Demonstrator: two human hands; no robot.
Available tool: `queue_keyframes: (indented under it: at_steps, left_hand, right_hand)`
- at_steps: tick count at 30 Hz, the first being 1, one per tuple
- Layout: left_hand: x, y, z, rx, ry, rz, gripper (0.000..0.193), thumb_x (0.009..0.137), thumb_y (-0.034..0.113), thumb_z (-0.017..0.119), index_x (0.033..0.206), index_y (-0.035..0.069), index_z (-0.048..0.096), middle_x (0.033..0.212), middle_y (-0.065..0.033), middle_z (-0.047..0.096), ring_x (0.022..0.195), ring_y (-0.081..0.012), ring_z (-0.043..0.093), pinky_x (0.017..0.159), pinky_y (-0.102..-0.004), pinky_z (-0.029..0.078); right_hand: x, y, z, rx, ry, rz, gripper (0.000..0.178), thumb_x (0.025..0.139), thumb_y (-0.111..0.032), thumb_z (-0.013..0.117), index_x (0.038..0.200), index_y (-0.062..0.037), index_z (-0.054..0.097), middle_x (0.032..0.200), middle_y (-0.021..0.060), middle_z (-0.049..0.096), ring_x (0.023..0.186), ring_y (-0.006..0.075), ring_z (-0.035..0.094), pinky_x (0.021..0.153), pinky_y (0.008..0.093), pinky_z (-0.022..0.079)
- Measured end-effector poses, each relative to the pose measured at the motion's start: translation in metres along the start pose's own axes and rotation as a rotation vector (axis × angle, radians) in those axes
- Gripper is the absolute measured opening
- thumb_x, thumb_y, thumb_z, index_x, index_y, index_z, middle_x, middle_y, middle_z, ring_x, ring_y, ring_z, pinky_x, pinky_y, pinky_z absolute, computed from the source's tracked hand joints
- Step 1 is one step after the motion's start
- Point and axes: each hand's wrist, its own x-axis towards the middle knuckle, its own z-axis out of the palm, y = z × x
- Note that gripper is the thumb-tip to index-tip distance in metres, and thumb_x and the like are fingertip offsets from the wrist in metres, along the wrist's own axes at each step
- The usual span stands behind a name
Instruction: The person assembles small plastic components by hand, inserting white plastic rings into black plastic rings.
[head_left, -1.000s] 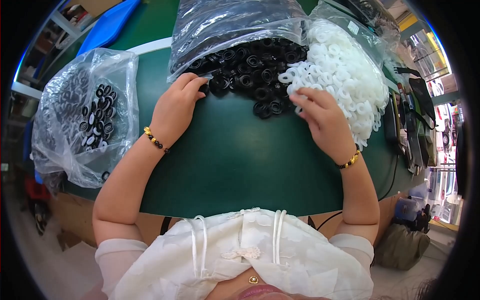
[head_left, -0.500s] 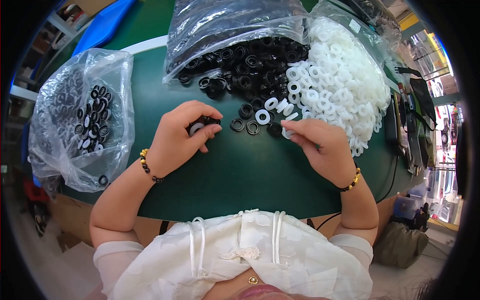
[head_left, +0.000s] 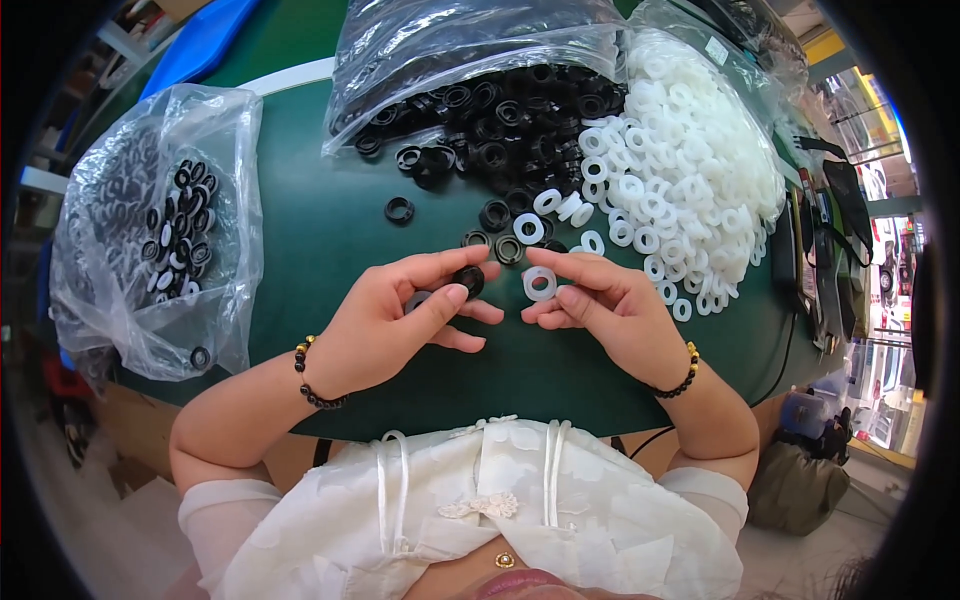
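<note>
In front of me, my left hand (head_left: 375, 315) is pinched on a black ring (head_left: 468, 281) between thumb and fingertips. A pale ring (head_left: 418, 300) also shows inside that hand, partly hidden by the thumb. Facing it, my right hand (head_left: 622, 312) grips a white ring (head_left: 540, 284) between thumb and fingers. A small gap separates the two held rings. Just beyond my fingertips lie several loose black rings (head_left: 494, 214) and white rings (head_left: 528, 229). One lone black ring (head_left: 399, 210) rests on the green table (head_left: 320, 200) beyond my left hand.
A clear bag (head_left: 600, 45) spills a heap of black rings (head_left: 540, 125) at the far middle. Beside it, white rings (head_left: 690, 170) pile up at the right. Another clear bag (head_left: 225, 330) at the left holds black and white rings. A blue tray (head_left: 200, 45) stands far left.
My left hand has moved right and nearer, bringing the black ring up to my right hand. My right hand has moved left with a white ring. The lone black ring now shows.
</note>
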Motion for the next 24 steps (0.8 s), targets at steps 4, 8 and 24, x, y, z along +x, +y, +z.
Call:
queue_keyframes:
  at_steps: [4, 8, 24]
  left_hand:
    - [-0.004, -0.001, 0.001, 0.108, -0.053, 0.051, 0.04, 0.102, 0.003, 0.051, 0.142, 0.0, 0.05, 0.133, -0.015, 0.061, 0.111, -0.0243, 0.068, 0.081, -0.0302, 0.063]
    - [-0.006, 0.005, 0.005, 0.206, -0.042, 0.047, 0.033, 0.097, -0.002, 0.058, 0.13, -0.003, 0.058, 0.129, -0.0148, 0.063, 0.105, -0.0235, 0.07, 0.079, -0.0289, 0.063]
    - [-0.006, -0.015, 0.007, 0.778, 0.1, 0.67, 0.04, 0.064, -0.002, 0.089, 0.101, 0.005, 0.072, 0.09, -0.0071, 0.07, 0.081, -0.017, 0.069, 0.069, -0.0263, 0.057]
  right_hand:
    - [0.002, 0.001, 0.003, -0.025, 0.036, 0.008, 0.033, 0.1, -0.001, 0.056, 0.133, -0.0011, 0.061, 0.116, 0.0091, 0.063, 0.102, 0.017, 0.07, 0.084, 0.023, 0.057]
    - [-0.001, 0.008, 0.008, -0.097, 0.054, -0.017, 0.035, 0.094, -0.002, 0.066, 0.129, -0.0001, 0.064, 0.107, 0.0061, 0.066, 0.097, 0.0116, 0.068, 0.084, 0.0217, 0.056]
    - [0.001, 0.03, 0.025, 0.055, -0.013, -0.289, 0.031, 0.083, 0.016, 0.068, 0.112, 0.0041, 0.068, 0.114, 0.0142, 0.067, 0.1, 0.0198, 0.07, 0.086, 0.0285, 0.06]
